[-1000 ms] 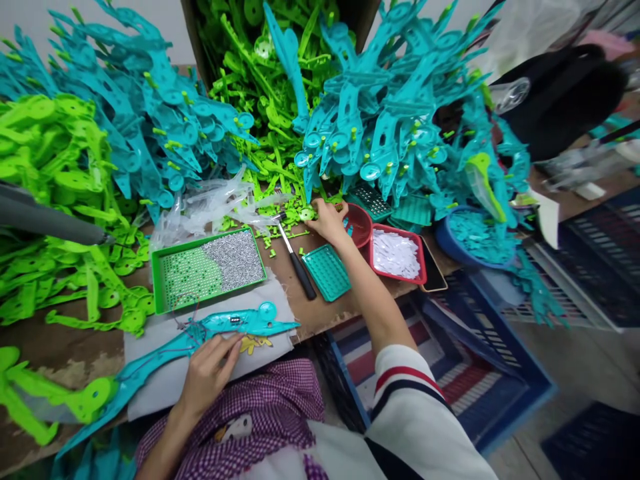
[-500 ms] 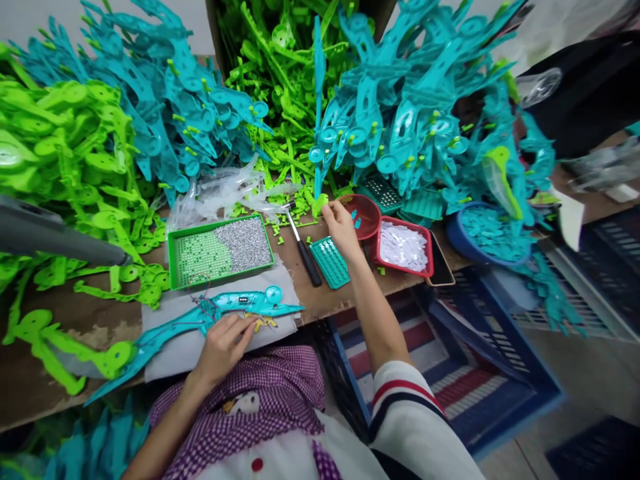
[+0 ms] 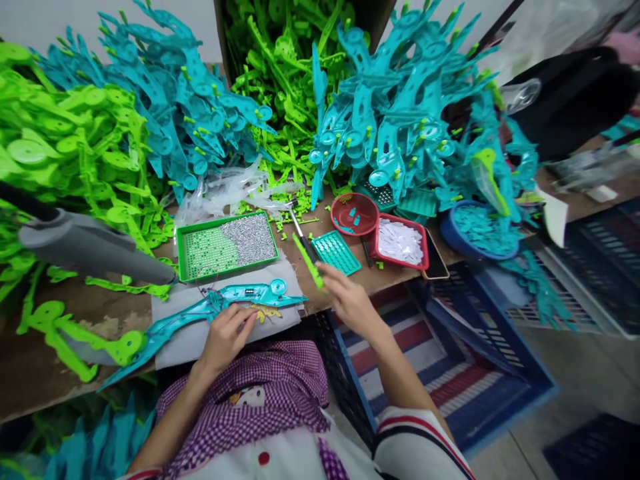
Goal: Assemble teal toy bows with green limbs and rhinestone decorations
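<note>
In my right hand [image 3: 347, 297] is a long, thin bright green plastic piece [image 3: 307, 260], pinched at its near end and held up over the table edge. My left hand [image 3: 227, 337] is at the lower edge of a long teal plastic part [image 3: 240, 293], its fingers curled together; what they grip is hidden. Just right of these fingertips lie small yellow pieces [image 3: 270, 312]. The teal part lies on a grey-white cloth [image 3: 175, 310], with thin dark wire around its middle.
Behind stand a green tray [image 3: 227, 268] of small metal parts, a hammer [image 3: 303, 230], a teal grid tray [image 3: 343, 253], a red bowl [image 3: 353, 230] and a red tub [image 3: 425, 250] of white pieces. A grey tool [image 3: 100, 243] juts in from the left. Tall teal and green part piles surround the back.
My right hand has come back from the small green pieces towards me, bringing the green plastic piece with it. My left hand and the teal part stay in place. The view has shifted slightly.
</note>
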The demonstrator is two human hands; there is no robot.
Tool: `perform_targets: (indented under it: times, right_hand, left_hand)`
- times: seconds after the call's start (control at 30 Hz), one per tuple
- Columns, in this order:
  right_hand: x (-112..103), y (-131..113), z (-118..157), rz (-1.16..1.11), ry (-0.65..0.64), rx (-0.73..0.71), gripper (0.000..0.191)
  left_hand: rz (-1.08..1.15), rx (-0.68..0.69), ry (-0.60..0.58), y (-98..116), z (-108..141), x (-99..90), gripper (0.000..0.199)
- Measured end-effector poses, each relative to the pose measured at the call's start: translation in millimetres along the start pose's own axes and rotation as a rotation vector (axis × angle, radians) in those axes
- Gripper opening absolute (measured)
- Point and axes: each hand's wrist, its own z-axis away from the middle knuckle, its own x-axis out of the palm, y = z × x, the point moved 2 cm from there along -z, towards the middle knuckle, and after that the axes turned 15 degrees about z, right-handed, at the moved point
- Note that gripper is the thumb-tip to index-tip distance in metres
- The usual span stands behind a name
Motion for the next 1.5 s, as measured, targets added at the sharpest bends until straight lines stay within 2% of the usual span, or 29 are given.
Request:
perform_targets:
  times: [0.07,0.13,0.3,0.37,0.5,0.63,0.73,0.87,1.03,1.27,1.5]
  right_hand:
    - [10.8,-11.1,10.8,0.025,-0.154,-0.103,0.022]
    - [24.3,-11.8,2.0,0.069,-0.225,-0.160,0.022]
    - [49.9,7.1,-61.1,0.256,-0.260,-0.173,0.020]
    - [52.0,8.0,-70.3,0.278,-0.252,-0.194,0.018]
    - [53.0,-3.9,-50.4,0.238,-0.218,-0.301,0.023]
    - [65.7,-13.8,-35.7,0.274,-0.190,-0.359,0.033]
    - [75.1,-18.3,-41.7,0.311,-0.202,-0.367,0.048]
    - [77.0,-30.9,-55.6,0.366,-0.262,-0.438,0.044]
    - [77.5,-40.4,-67.4,0.348,-0.318,-0.505,0.045]
    - [75.4,-29.4,-57.8,0.257,-0.314,-0.404,0.048]
    - [79.6,-32.0,-61.5,0.288,-0.381,-0.413,0.046]
  left_hand:
    - [0.003,-0.001,0.002,-2.8,2.8,-1.2,0.017]
    - [0.010,0.007,-0.001,-4.1,5.1,-1.9,0.017]
    - [-0.023,0.023,-0.018,-2.4,-1.5,0.0,0.018]
    - [-0.106,0.037,-0.044,-5.4,-9.7,4.7,0.019]
    - [-0.280,0.052,-0.165,-22.4,-21.3,20.6,0.016]
    - [-0.287,0.054,-0.233,-36.2,-13.5,25.3,0.014]
    - [-0.275,0.059,-0.224,-37.8,-2.5,17.4,0.014]
    - [-0.275,0.058,-0.217,-35.3,5.5,9.0,0.014]
    - [-0.274,0.063,-0.212,-33.1,6.0,8.5,0.015]
    - [-0.252,0.041,-0.213,-34.1,5.3,8.0,0.014]
    - [-0.250,0.024,-0.228,-32.3,7.5,7.2,0.015]
